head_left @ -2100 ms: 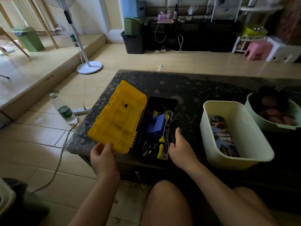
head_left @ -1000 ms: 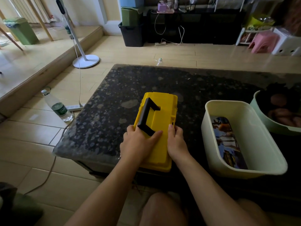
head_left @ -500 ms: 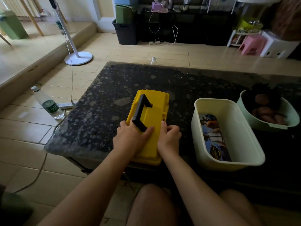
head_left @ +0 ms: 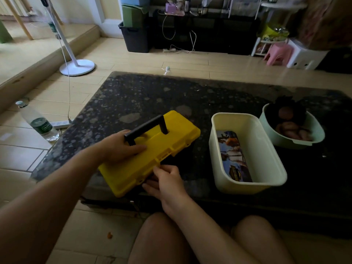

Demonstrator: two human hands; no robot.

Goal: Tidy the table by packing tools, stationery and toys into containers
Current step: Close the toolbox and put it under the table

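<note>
A yellow toolbox [head_left: 171, 145] with a black handle [head_left: 146, 127] lies closed and turned diagonally at the near edge of the dark speckled table [head_left: 171, 96]. My left hand [head_left: 119, 147] presses flat on its lid beside the handle. My right hand [head_left: 167, 184] pinches at the box's front edge where the latch slots are. A cream rectangular bin [head_left: 245, 185] to the right holds a printed flat case [head_left: 233, 157]. Further right, a pale green bowl [head_left: 316, 139] holds toys, partly dark and hard to make out.
A water bottle [head_left: 38, 122] lies on the tiled floor at the left next to a power strip [head_left: 60, 123]. A white fan base [head_left: 77, 67] stands beyond it. My knees sit under the table's near edge. Storage bins and stools line the far wall.
The lid was swung shut over the tools. Since then the toolbox has turned from lengthwise to diagonal, and my right hand has dropped from the lid to its front edge.
</note>
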